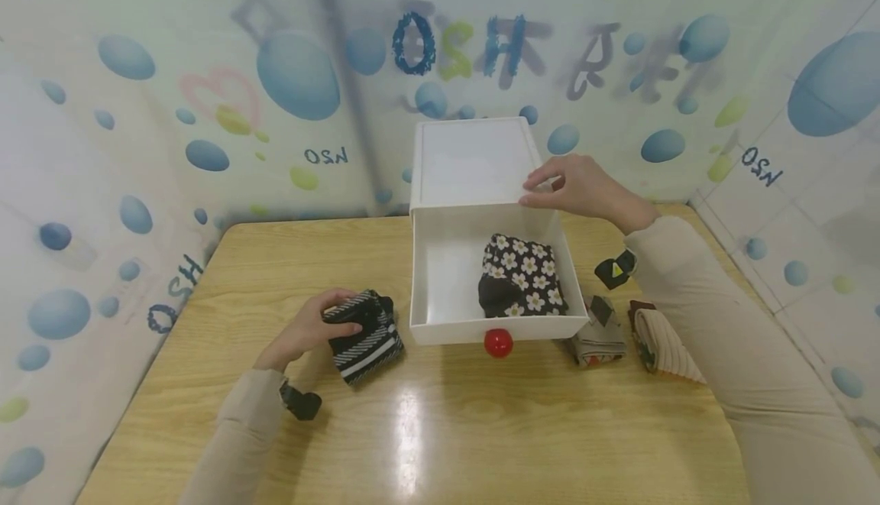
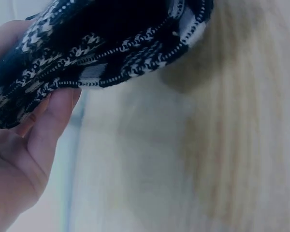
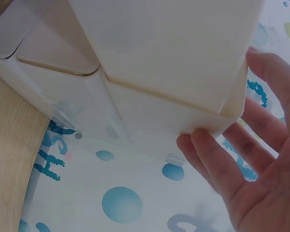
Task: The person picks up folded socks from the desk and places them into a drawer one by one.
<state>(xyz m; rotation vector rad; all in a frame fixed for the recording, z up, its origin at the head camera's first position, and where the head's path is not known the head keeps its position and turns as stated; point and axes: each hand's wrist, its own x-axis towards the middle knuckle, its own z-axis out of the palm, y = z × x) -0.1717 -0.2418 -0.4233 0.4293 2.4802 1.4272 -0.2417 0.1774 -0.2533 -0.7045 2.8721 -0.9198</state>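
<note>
My left hand (image 1: 312, 327) grips a folded black-and-white striped sock bundle (image 1: 367, 337) on the wooden table (image 1: 481, 428), just left of the drawer. The left wrist view shows the same striped bundle (image 2: 111, 43) held by the thumb and fingers (image 2: 48, 125). A white drawer box (image 1: 470, 161) stands at the back, its drawer (image 1: 436, 276) pulled out, with a red knob (image 1: 498, 342) on the front. A black bundle with white flowers (image 1: 521, 276) lies in the drawer's right half. My right hand (image 1: 577, 184) touches the box's front right top corner with fairly straight fingers (image 3: 203, 154).
Right of the drawer lie a grey patterned sock bundle (image 1: 598, 333) and a beige ribbed one (image 1: 663, 341). Printed bubble-pattern walls close in the table at the back and on both sides. The left half of the drawer holds nothing.
</note>
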